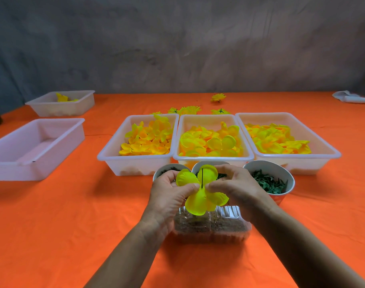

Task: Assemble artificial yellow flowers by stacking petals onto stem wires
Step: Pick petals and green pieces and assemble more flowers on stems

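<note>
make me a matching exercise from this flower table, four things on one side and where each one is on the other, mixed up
Things:
1. petal layer
2. empty tray
3. leaf cup
4. finished flowers

Places:
A. behind the three full trays
B. far left of the table
C. pinched by both hands on a stem wire
D. right of the hands, in front of the right tray

Pairs: 1-C, 2-B, 3-D, 4-A
</note>
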`<state>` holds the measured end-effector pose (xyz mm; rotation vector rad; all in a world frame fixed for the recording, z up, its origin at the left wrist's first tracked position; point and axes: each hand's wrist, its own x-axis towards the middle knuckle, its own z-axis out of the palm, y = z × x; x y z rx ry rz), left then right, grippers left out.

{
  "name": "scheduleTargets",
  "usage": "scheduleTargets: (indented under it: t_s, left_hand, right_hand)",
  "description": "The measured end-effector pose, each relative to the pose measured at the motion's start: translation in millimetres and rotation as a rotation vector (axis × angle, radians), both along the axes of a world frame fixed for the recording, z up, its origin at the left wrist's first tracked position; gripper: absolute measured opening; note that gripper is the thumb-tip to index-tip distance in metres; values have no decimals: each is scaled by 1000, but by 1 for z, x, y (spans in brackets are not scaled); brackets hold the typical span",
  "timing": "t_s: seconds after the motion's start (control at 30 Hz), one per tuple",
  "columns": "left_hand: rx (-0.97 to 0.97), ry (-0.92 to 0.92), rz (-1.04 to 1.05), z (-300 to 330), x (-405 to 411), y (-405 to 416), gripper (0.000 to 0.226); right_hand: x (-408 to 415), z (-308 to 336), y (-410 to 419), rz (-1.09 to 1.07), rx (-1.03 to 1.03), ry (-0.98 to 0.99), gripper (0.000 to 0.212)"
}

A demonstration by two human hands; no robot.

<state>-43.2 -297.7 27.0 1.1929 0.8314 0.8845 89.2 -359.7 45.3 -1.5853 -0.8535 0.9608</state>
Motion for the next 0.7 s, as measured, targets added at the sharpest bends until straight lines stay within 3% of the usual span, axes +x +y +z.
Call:
scheduleTargets:
  t_s: [0.7]
  left_hand:
    - [23, 117, 30, -7, 2, 0, 23]
  right_hand:
    - [2, -2, 7, 3, -89, -132, 37]
